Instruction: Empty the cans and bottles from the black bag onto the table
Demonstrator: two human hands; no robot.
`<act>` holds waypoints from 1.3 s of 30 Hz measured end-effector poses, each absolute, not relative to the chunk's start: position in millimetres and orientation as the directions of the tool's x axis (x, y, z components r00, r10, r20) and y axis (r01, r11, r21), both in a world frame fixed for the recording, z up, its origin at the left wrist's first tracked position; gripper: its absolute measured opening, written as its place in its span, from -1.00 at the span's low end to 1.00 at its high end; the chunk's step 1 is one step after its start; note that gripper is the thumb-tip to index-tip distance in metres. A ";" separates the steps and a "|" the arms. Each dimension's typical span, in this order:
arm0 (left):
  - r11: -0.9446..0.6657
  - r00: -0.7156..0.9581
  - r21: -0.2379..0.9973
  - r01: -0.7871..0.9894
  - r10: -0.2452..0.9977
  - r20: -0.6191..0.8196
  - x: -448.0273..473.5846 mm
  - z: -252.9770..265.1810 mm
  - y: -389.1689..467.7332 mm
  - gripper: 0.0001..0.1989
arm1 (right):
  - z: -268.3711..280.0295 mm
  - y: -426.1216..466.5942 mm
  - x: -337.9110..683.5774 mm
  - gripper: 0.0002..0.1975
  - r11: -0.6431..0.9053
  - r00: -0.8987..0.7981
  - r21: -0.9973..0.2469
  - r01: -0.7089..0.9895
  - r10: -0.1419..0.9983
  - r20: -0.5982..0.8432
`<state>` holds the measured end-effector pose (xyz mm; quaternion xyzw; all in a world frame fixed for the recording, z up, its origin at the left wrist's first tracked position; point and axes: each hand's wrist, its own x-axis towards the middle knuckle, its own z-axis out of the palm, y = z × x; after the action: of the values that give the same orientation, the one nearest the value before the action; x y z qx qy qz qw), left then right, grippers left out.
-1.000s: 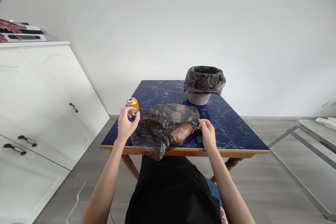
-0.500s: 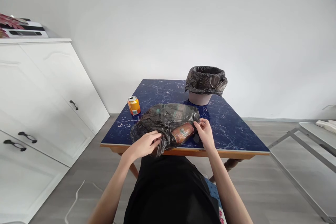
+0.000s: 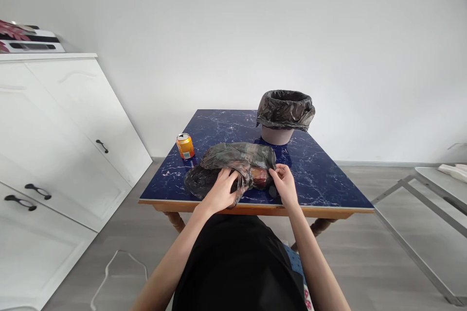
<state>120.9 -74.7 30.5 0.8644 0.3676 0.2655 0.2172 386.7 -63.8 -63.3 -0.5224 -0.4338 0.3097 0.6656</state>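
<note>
A thin black plastic bag (image 3: 237, 153) lies bunched near the table's front edge, its film see-through in places. Through and beside the film show a reddish-brown item (image 3: 260, 176) and pale labelled shapes, their kinds hard to make out. My left hand (image 3: 222, 189) grips gathered film at the bag's front middle, its fingertips partly covered. At the bag's right end, my right hand (image 3: 284, 183) pinches the edge between thumb and fingers. An orange drink can (image 3: 185, 146) stands upright to the left, touched by neither hand.
Behind the bag, a grey bin (image 3: 277, 136) lined with a black bag (image 3: 286, 112) stands on the blue marbled table (image 3: 226, 124). A white cabinet (image 3: 65, 121) is on the left, a metal-framed rack (image 3: 438, 194) on the right. A white cable (image 3: 107, 269) lies on the floor.
My left hand has moved right and forward, pushing the bag's film over the reddish-brown item, which now shows less. The right hand keeps its hold at the right end.
</note>
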 end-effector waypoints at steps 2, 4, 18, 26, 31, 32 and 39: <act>-0.626 0.583 0.567 0.536 0.760 0.288 125.7 25.7 -63.6 -0.34 | -63.1 -64.6 386.6 -0.73 0.263 0.431 -0.964 0.044 0.865 0.256; -0.612 0.575 0.566 0.553 0.771 0.272 129.8 20.6 -53.0 -0.37 | -62.9 -65.0 386.5 -0.73 0.265 0.432 -0.963 0.044 0.864 0.257; -0.474 0.428 0.712 0.517 0.864 0.265 125.2 22.4 -45.4 -0.55 | -60.9 -65.3 386.5 -0.76 0.276 0.451 -0.961 0.014 0.856 0.252; -0.398 0.263 0.836 0.379 0.912 0.315 74.0 43.4 -57.5 -0.35 | -61.4 -64.2 388.1 -0.75 0.284 0.499 -0.958 -0.029 0.835 0.233; -0.374 0.050 0.862 0.343 0.923 0.380 35.7 67.2 -65.0 -0.30 | -62.9 -63.4 388.7 -0.74 0.279 0.517 -0.959 -0.042 0.827 0.218; -0.373 -0.026 0.859 0.351 0.913 0.408 28.5 70.5 -64.8 -0.28 | -63.1 -63.2 388.7 -0.74 0.279 0.518 -0.959 -0.044 0.827 0.217; -0.358 -0.313 0.723 0.591 0.724 0.614 -11.5 73.0 -40.6 -0.18 | -63.0 -63.6 388.4 -0.75 0.276 0.513 -0.959 -0.061 0.833 0.207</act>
<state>-11.5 -40.6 73.0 0.5834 0.5636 0.5819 0.0573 388.4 -63.6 -63.0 -0.5110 -0.3779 0.3177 0.7037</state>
